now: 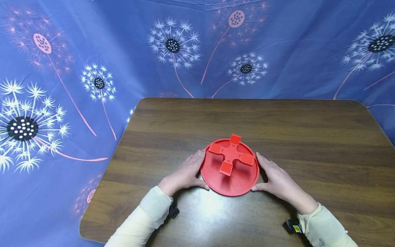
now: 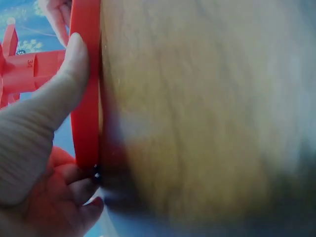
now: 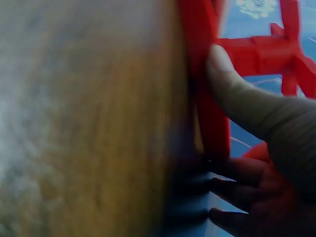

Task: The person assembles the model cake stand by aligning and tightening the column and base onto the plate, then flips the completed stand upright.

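A red round base with a raised rim rests on the table, a red four-armed cross standing up from its middle. Small raised numbers show on the cross. My left hand holds the rim from the left, thumb near the front and fingers along the far side. On the opposite side, my right hand grips the rim in the same way. In the left wrist view the thumb lies against the rim, and the right wrist view shows the other thumb likewise. The base's underside is hidden.
The brown wooden table has rounded corners and stretches out on both sides. Behind it and to its left hangs a blue cloth printed with dandelions. Dark wrist cameras sit under both sleeves.
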`<control>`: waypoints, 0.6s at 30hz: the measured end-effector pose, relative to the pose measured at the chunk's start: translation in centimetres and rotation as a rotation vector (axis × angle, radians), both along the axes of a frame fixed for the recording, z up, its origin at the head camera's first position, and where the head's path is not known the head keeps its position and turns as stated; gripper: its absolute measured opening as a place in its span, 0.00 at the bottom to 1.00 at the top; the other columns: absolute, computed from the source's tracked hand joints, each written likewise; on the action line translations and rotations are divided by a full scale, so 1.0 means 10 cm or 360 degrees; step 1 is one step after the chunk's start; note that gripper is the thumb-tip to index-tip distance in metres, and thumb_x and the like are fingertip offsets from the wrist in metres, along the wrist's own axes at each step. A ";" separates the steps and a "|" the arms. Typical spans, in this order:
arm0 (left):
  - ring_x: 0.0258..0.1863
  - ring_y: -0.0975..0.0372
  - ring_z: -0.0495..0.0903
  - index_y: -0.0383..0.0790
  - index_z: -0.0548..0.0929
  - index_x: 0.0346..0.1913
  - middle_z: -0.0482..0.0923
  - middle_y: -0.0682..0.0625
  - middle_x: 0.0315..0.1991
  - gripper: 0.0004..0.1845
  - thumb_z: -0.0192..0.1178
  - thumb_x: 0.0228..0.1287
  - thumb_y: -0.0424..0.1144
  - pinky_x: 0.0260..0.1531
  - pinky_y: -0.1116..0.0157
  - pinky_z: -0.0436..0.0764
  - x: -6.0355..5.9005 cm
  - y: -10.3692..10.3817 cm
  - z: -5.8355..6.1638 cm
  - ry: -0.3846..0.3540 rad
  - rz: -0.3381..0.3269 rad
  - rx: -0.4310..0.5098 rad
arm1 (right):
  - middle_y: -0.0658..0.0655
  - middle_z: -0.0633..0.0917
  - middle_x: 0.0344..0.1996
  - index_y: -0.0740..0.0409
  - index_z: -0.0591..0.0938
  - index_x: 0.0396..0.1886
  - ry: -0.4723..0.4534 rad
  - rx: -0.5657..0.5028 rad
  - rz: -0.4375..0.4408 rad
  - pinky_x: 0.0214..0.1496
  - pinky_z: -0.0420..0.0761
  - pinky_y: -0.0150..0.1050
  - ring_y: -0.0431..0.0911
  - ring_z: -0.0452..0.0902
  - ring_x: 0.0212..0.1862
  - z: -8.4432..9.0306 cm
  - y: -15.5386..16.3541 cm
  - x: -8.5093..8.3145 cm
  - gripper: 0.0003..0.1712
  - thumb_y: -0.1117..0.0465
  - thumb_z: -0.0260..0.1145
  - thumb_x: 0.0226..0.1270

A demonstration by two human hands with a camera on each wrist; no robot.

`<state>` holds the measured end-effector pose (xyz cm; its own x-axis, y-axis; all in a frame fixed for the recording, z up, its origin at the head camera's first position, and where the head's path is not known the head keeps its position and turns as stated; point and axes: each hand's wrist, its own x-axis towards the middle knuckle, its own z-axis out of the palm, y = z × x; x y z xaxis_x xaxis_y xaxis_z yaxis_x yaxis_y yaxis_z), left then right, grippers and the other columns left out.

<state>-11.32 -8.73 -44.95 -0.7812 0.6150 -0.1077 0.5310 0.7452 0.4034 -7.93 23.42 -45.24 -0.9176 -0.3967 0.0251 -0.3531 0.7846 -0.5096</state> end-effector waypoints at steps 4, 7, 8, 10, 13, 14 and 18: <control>0.66 0.56 0.46 0.36 0.45 0.68 0.47 0.44 0.68 0.66 0.66 0.27 0.66 0.62 0.59 0.52 -0.03 0.00 -0.02 0.0030 0.0025 0.0030 | 0.65 0.66 0.60 0.60 0.56 0.66 0.0061 -0.0022 -0.0065 0.53 0.64 0.57 0.65 0.62 0.56 -0.05 -0.01 -0.01 0.66 0.34 0.71 0.27; 0.66 0.57 0.47 0.39 0.44 0.68 0.47 0.46 0.68 0.65 0.66 0.28 0.66 0.61 0.60 0.54 -0.03 -0.01 -0.03 -0.0003 0.0047 0.0077 | 0.64 0.68 0.58 0.57 0.56 0.67 0.0080 -0.0087 -0.0111 0.52 0.67 0.53 0.61 0.65 0.56 -0.06 0.02 0.00 0.66 0.34 0.72 0.25; 0.66 0.58 0.48 0.40 0.44 0.69 0.47 0.46 0.68 0.65 0.65 0.28 0.66 0.61 0.61 0.55 -0.03 -0.02 -0.03 -0.0027 0.0056 0.0106 | 0.63 0.69 0.58 0.56 0.57 0.67 0.0086 -0.0123 -0.0119 0.53 0.68 0.48 0.59 0.66 0.56 -0.06 0.03 0.01 0.65 0.34 0.72 0.26; 0.65 0.59 0.50 0.41 0.44 0.69 0.48 0.47 0.68 0.64 0.65 0.29 0.66 0.60 0.61 0.56 -0.02 -0.05 -0.02 -0.0079 0.0083 0.0198 | 0.61 0.71 0.57 0.54 0.57 0.67 0.0076 -0.0270 -0.0122 0.55 0.67 0.36 0.54 0.68 0.56 -0.04 0.04 0.02 0.62 0.38 0.73 0.29; 0.63 0.60 0.56 0.42 0.48 0.68 0.53 0.48 0.66 0.61 0.66 0.31 0.65 0.59 0.61 0.60 0.00 -0.10 0.01 -0.0174 0.0156 0.0402 | 0.59 0.72 0.56 0.54 0.60 0.65 0.0028 -0.0613 -0.0078 0.54 0.62 0.21 0.44 0.68 0.57 0.02 0.06 0.03 0.53 0.51 0.75 0.36; 0.62 0.60 0.59 0.41 0.51 0.68 0.56 0.48 0.65 0.58 0.66 0.33 0.63 0.58 0.61 0.61 0.00 -0.11 0.02 -0.0223 0.0182 0.0513 | 0.60 0.72 0.55 0.56 0.61 0.64 -0.0001 -0.0746 -0.0065 0.54 0.61 0.19 0.43 0.67 0.57 0.05 0.06 0.03 0.50 0.56 0.74 0.39; 0.57 0.56 0.66 0.32 0.59 0.62 0.66 0.41 0.58 0.44 0.67 0.44 0.48 0.56 0.60 0.64 0.09 -0.07 0.23 -0.0459 0.0314 0.0987 | 0.65 0.76 0.50 0.65 0.68 0.57 -0.0007 -0.1186 -0.0107 0.49 0.70 0.25 0.39 0.72 0.52 0.20 0.01 0.04 0.34 0.74 0.67 0.46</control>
<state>-10.42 -9.44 -42.66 -0.8775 0.4796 -0.0028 0.2180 0.4039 0.8884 -7.48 23.55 -43.24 -0.9401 -0.2189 0.2613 -0.3130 0.2506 -0.9161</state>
